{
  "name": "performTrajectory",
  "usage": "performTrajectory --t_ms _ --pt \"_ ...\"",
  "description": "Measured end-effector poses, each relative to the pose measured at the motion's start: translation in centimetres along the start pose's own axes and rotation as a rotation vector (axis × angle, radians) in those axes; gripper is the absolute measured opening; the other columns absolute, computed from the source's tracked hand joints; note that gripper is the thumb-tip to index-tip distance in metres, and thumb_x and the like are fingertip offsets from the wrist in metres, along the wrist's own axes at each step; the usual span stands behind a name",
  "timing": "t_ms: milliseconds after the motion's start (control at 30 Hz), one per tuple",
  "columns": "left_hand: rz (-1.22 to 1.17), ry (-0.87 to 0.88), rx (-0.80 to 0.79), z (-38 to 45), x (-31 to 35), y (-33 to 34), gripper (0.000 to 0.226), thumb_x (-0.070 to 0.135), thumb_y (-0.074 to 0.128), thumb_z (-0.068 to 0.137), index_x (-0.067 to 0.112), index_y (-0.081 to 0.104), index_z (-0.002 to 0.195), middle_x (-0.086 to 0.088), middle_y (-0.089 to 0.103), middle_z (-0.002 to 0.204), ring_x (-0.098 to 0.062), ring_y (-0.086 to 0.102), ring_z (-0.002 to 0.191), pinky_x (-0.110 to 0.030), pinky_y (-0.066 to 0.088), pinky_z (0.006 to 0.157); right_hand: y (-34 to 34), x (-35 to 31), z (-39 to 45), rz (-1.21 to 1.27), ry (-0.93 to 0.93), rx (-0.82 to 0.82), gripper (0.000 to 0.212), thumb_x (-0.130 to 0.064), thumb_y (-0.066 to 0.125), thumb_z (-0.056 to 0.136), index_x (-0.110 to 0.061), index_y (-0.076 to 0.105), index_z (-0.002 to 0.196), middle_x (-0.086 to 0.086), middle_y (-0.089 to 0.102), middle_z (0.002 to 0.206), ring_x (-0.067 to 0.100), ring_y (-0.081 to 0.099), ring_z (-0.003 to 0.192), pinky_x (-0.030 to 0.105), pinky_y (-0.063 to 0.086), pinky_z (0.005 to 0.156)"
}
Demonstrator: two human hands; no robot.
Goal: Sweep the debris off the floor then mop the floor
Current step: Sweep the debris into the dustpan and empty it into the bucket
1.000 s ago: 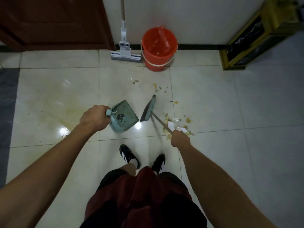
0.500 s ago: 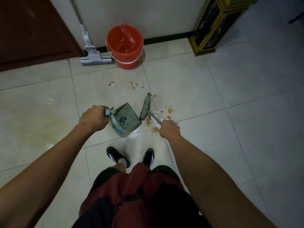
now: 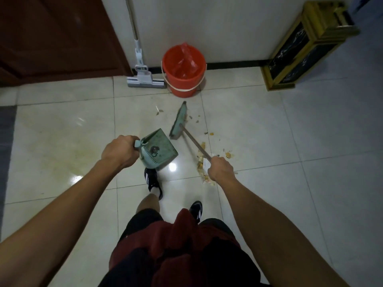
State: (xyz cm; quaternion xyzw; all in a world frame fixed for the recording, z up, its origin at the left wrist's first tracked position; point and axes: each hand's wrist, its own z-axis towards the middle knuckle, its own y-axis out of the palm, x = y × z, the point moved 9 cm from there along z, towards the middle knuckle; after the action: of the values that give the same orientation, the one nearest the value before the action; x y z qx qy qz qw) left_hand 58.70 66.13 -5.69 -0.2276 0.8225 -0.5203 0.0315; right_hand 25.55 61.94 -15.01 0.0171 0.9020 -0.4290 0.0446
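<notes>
Both of my hands are busy: my left hand [image 3: 119, 151] is clenched round the handle of the green dustpan [image 3: 159, 149], and my right hand [image 3: 220, 168] grips the wooden stick of the broom [image 3: 179, 122]. I hold the dustpan tilted, just above my forward shoe [image 3: 153, 180]; whether its lip touches the floor I cannot tell. The broom head stands on its edge ahead of the dustpan, apart from it.

Glossy pale tiles [image 3: 259, 129] with thin dark joints make up the floor, and a ceiling light glints off them near the dustpan. A yellowish smear dulls the tile to my left. The debris [image 3: 204, 158] lies mostly under and beside my right hand, crumbs and a scrap of something pale, with a few stray bits further out near the broom head.

Against the white wall a red bucket [image 3: 183, 71] lined with a red bag stands next to the flat mop [image 3: 146, 80], whose pole runs up out of view. A dark wooden door [image 3: 56, 36] fills the upper left, and a black and gold stand [image 3: 300, 50] sits at the right, its top cut off. My right hand hides part of the debris, and the pieces are too small to name.
</notes>
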Motion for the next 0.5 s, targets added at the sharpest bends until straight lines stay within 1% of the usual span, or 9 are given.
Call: performTrajectory --t_ms 167,267,333,433,500 --pt "-0.071 -0.059 -0.01 4.6 -6.4 -3.5 0.014 0.018 0.058 0.087 0.031 0.062 0.086 -0.009 0.069 0.092 -0.035 0.063 0.082 -0.035 0.049 0.069 -2.3 -8.8 4.3 -0.028 -0.053 -0.025 0.027 -0.014 0.053 0.093 -0.011 0.059 0.119 0.01 0.063 0.114 0.03 0.064 0.103 0.034 0.051 0.084" --pt "-0.105 -0.104 -0.015 7.6 -10.2 -5.6 0.014 0.017 0.058 0.088 0.029 0.065 0.089 -0.005 0.064 0.088 -0.034 0.063 0.081 -0.034 0.048 0.068 -3.7 -14.5 7.5 -0.032 -0.09 -0.028 0.024 -0.015 0.053 0.093 -0.011 0.059 0.116 0.01 0.065 0.11 0.03 0.066 0.098 0.035 0.053 0.082" --pt "-0.11 -0.114 -0.012 9.4 -12.6 -6.7 0.012 0.017 0.058 0.088 0.026 0.066 0.089 -0.004 0.065 0.086 -0.031 0.063 0.078 -0.034 0.051 0.067 -4.4 -18.3 9.6 -0.029 -0.114 -0.034 0.024 -0.012 0.05 0.092 -0.01 0.059 0.115 0.01 0.065 0.109 0.03 0.066 0.097 0.034 0.053 0.08" --pt "-0.11 -0.11 -0.017 12.0 -15.5 -8.3 0.012 0.018 0.057 0.091 0.023 0.068 0.091 -0.003 0.068 0.083 -0.025 0.064 0.071 -0.037 0.058 0.067 -5.2 -23.6 12.4 -0.017 -0.139 -0.055 0.024 -0.011 0.05 0.093 -0.008 0.059 0.115 0.01 0.064 0.109 0.03 0.066 0.096 0.031 0.048 0.074" --pt "-0.126 -0.12 -0.018 13.6 -17.1 -9.4 0.015 0.016 0.058 0.092 0.024 0.07 0.095 0.001 0.067 0.082 -0.023 0.064 0.071 -0.037 0.058 0.068 -5.3 -26.5 14.1 -0.017 -0.145 -0.076 0.025 -0.009 0.05 0.093 -0.008 0.058 0.116 0.01 0.064 0.109 0.029 0.065 0.095 0.031 0.046 0.071"
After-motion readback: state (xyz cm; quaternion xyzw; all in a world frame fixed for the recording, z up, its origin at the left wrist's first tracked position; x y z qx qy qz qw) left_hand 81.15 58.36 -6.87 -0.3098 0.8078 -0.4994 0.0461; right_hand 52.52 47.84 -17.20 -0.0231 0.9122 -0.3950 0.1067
